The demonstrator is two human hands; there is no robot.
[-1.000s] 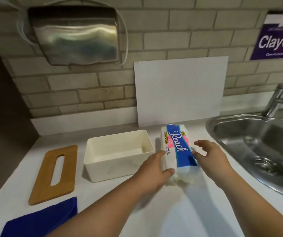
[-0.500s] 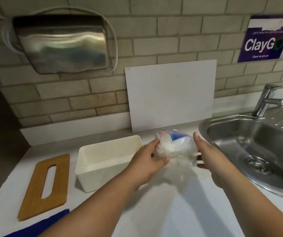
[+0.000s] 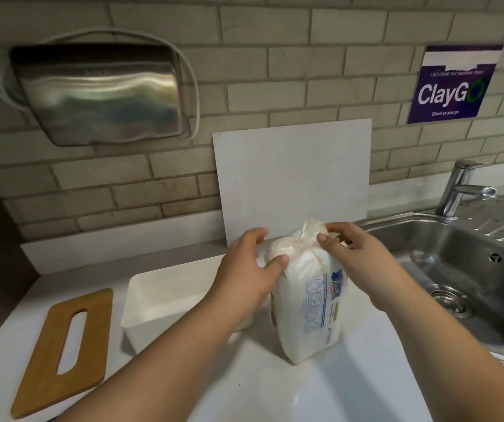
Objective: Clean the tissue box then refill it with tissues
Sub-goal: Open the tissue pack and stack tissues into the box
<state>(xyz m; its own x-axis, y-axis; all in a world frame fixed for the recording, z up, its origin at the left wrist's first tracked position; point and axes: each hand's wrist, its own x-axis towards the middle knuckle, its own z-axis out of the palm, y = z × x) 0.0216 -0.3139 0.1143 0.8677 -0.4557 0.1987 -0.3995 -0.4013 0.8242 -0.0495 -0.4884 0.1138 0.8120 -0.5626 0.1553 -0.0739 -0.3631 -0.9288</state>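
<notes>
Tissue box [image 3: 153, 330], white and lidless, sits on the surface [image 3: 275, 394] just left of the left hand [image 3: 244, 269], partly under that forearm. Between both hands the tissue pack [image 3: 305, 303] stands on end. The left hand grips the pack's upper side, thumb on the front. The right hand [image 3: 357, 257] pinches the bunched plastic at the top. The wooden lid [image 3: 98, 330], slotted, lies flat farther left of the left hand, apart from the box. A steel sink [image 3: 457, 254] lies right of the right hand.
</notes>
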